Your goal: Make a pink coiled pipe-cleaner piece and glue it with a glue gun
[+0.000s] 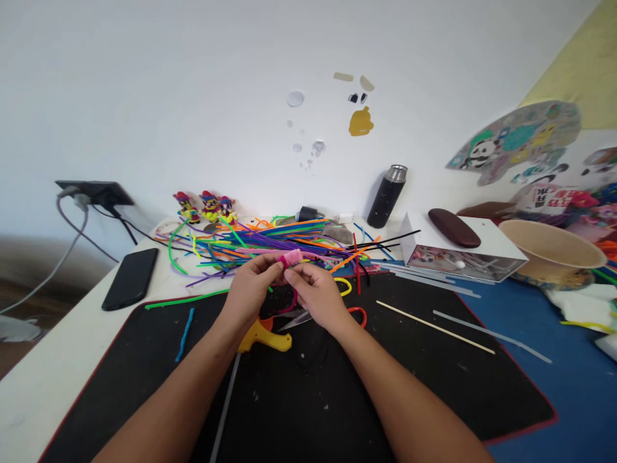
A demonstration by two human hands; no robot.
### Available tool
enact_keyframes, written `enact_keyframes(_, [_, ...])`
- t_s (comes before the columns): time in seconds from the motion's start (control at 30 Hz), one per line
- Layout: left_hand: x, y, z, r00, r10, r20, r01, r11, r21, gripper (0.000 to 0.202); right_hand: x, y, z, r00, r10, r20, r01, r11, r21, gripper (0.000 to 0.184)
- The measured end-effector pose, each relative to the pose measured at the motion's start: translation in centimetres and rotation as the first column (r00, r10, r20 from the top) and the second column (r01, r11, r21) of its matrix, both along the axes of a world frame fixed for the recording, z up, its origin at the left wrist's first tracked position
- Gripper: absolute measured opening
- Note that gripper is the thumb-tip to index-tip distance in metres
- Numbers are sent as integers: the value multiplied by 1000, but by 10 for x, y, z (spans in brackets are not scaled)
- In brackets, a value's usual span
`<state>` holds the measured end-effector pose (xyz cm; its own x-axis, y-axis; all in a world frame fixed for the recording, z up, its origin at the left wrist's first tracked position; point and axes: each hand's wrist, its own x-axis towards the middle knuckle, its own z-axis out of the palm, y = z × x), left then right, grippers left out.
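Observation:
My left hand (pixel 250 286) and my right hand (pixel 315 289) meet above a black mat (pixel 434 379), fingers pinched together on a small pink pipe-cleaner coil (pixel 290 258). A pink tail of it hangs down between the hands. Under the hands lie a yellow glue gun (pixel 263 337) and scissors with an orange-red handle (pixel 357 315). Just behind is a heap of coloured pipe cleaners (pixel 270 247).
A black phone (pixel 130 278) lies at the left, a black flask (pixel 386 196) stands by the wall, a white box (pixel 463 254) with a brown case on it and a tan bowl (pixel 552 251) sit at the right. A thin wooden stick (pixel 434 326) lies on the mat. Small figures (pixel 205 206) stand at the back.

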<state>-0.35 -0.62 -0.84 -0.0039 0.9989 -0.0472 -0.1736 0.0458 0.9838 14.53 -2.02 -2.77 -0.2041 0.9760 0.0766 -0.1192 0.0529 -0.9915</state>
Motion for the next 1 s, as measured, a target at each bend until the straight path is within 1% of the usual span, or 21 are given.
enact_keyframes(0.17, [0, 1, -2, 1000, 8, -23, -8, 1000, 3, 35, 0, 0, 0, 1000, 5, 11, -5, 1000, -7, 43])
enact_keyframes(0.3, [-1, 1, -3, 1000, -5, -4, 5, 1000, 3, 35, 0, 0, -1, 1000, 2, 18, -2, 1000, -2, 41])
enact_keyframes(0.43, [1, 0, 0, 998, -14, 59, 15, 1000, -22, 32, 1, 0, 0, 1000, -2, 15, 2, 1000, -8, 41])
enact_keyframes(0.63, [3, -1, 4, 981, 12, 194, 4, 996, -84, 30, 1, 0, 2, 1000, -9, -5, 9, 1000, -11, 43])
enact_keyframes(0.77, [2, -2, 3, 980, -3, 198, 17, 997, -73, 28, 2, 0, 2, 1000, -11, -8, 11, 1000, -9, 45])
enact_keyframes(1.0, [2, -2, 4, 981, -8, 192, 22, 997, -73, 28, 2, 2, 1, 1000, -18, 6, 18, 1000, -9, 46])
